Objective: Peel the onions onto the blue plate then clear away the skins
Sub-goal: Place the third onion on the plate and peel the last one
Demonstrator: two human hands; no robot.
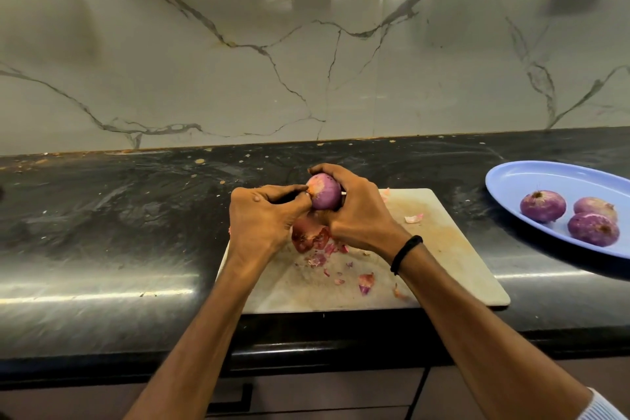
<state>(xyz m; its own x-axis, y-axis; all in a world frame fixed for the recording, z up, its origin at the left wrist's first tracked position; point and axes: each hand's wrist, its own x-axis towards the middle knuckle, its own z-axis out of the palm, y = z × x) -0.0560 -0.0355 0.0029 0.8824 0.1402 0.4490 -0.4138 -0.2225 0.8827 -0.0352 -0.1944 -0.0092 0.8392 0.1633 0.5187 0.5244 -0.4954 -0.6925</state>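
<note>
Right hand (358, 211) is raised above the cutting board (453, 249), fingers curled round one purple onion (325, 196) from the right and far side, black band (405, 254) on the wrist. Left hand (262, 218) comes in from the left, thumb and forefinger pinching at the onion's left end. Both forearms reach in from the near edge. Peeled onions on the blue plate (531, 177) at right: three. Skins (310, 237): one large piece under the hands, many small scraps scattered on the near half of the board. Black counter (119, 215) underneath.
</note>
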